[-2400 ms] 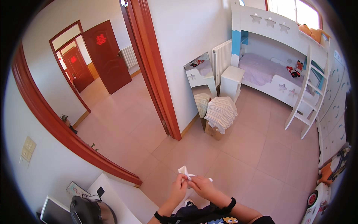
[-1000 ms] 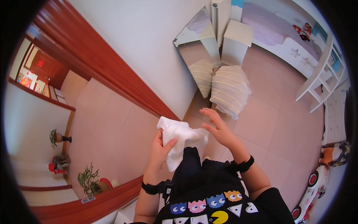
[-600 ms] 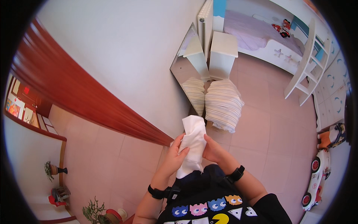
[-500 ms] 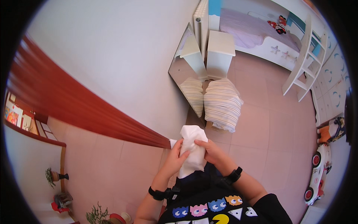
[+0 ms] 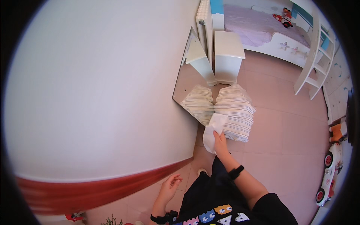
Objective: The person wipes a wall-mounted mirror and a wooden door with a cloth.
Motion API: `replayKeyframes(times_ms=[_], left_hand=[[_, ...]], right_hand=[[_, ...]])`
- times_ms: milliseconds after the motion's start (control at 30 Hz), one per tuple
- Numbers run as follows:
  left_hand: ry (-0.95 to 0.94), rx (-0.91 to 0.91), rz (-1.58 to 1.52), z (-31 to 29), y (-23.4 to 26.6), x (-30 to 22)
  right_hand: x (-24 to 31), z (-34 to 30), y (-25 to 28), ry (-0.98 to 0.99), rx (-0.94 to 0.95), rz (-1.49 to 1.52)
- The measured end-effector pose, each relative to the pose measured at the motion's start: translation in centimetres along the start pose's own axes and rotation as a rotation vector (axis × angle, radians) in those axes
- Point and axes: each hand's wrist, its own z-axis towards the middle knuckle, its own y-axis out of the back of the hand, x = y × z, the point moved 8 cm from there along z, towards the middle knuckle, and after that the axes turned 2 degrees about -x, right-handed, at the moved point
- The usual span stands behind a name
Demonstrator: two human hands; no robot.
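Right hand (image 5: 220, 141) grips a white cloth (image 5: 210, 135) before the mirror (image 5: 187, 80) and striped cover (image 5: 235, 112), left hand (image 5: 172, 183) empty, loosely curled; apparent step, one-handed carrying; next move calls for steady grip.

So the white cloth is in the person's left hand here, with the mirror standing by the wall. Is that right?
Not quite: the head view shows the white cloth in the right hand. The left hand appears empty. The mirror does stand by the wall.
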Motion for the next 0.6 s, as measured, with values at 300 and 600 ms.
replayKeyframes(times_ms=[300, 600], left_hand=[[0.169, -0.039, -0.137, 10.7, -4.4, -4.1], [0.235, -0.124, -0.132, 18.4, -7.3, -7.9]], right_hand=[[4.3, 8.6, -11.8, 0.3, 0.209, -0.102], [8.0, 21.6, -11.3, 0.424, 0.234, -0.145]])
